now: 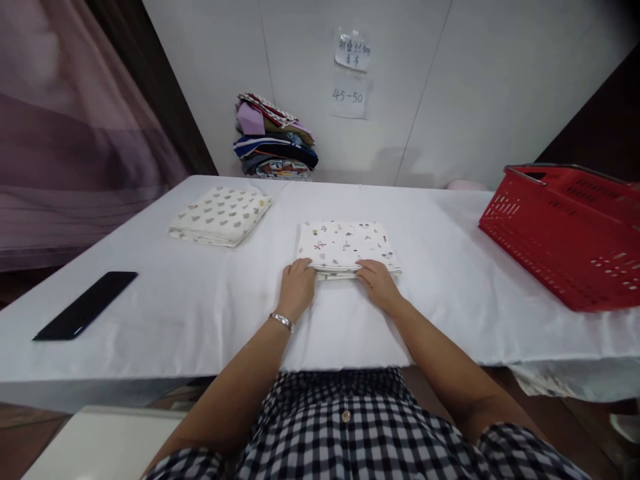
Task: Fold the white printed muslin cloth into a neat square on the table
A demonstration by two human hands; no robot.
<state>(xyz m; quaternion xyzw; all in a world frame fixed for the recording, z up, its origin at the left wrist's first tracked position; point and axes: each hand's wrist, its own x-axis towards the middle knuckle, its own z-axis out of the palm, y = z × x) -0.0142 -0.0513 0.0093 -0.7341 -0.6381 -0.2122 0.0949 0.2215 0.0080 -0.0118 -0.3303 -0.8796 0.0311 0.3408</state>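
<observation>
Nearest in, at six o'clock, a checked shirt (345, 433) fills the bottom of the view and both bare forearms reach out over the white tabletop (200, 313). The left hand (297, 288), with a metal bracelet (281, 321) on its wrist, sits at the near left corner of the folded printed cloth (345, 245); the right hand (379, 285) sits at the near right corner. Both hands lie knuckles up, fingers curled onto the cloth's near edge. Whether the fingertips pinch the layers or merely press on them I cannot tell, as they tuck under the fold line.

By my reading the fold is finished and this is the squaring-up or pick-up stage: the cloth is a neat rectangle, dead centre at twelve o'clock from the body. Lifting it would call for both hands to close on the full stack of layers together, so nothing slips out.

Out at nine o'clock a black phone (86, 314) lies flat near the tabletop's left edge. At eleven o'clock rests a second folded cloth (220, 215) with a grey print, well apart from the hands. At two o'clock stands a red basket (565, 233), tilted slightly. Farthest back, against the wall (450, 87), a pile of coloured clothes (275, 140) sits below two paper notes (353, 73).
</observation>
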